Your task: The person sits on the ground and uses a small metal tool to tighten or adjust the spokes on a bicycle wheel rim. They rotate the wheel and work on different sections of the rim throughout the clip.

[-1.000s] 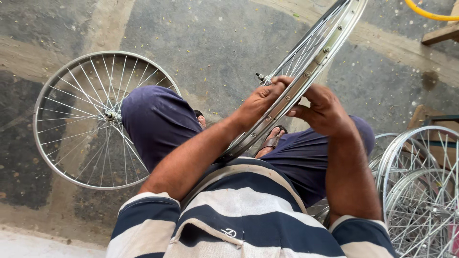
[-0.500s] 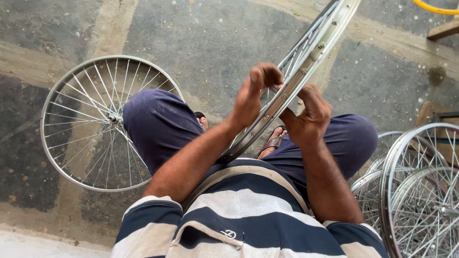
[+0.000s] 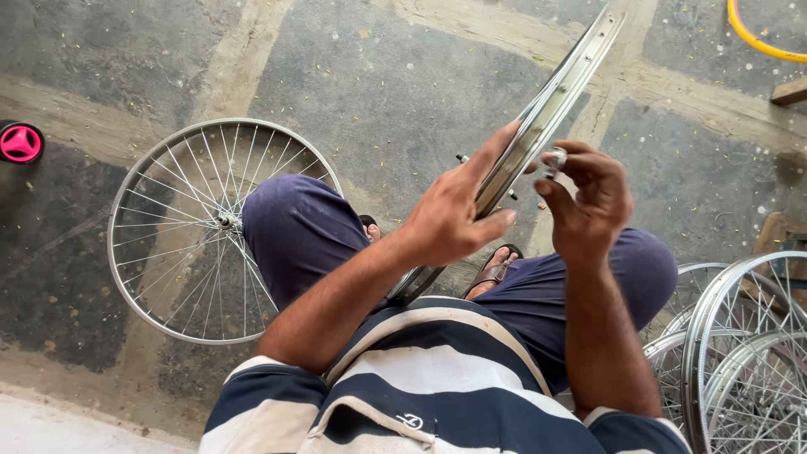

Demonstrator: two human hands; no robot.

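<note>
Grey concrete floor (image 3: 403, 92) crossed by pale seams lies under me, seen from my head looking down past my striped shirt (image 3: 437, 378) and dark blue trousers (image 3: 294, 227). Upright between my knees stands a silver wheel rim (image 3: 555, 92), tilted so that its upper end runs toward the top right of the view and its lower end drops out of sight behind my left forearm. My left hand (image 3: 450, 214) comes up from the lower left with the wrist bent, its palm laid against the near side of the rim and its fingers spread and stretched along the metal, thumb sticking out below; it presses flat rather than clamps. My right hand (image 3: 593, 197) is raised just beside the rim on the other side, fingers curled together and pinching a small silver part (image 3: 554, 160) between thumb and forefinger, that part touching or nearly touching the rim's edge; I cannot tell which. A complete spoked wheel (image 3: 185, 231) lies flat on the floor beside my left knee, partly under my leg. More spoked wheels (image 3: 740, 353) are stacked by my right knee. A sandal (image 3: 496, 269) shows on my foot between my legs. A pink little wheel (image 3: 21, 141) sits at the far left edge, and a yellow hose (image 3: 761, 38) curves across the top right corner
</note>
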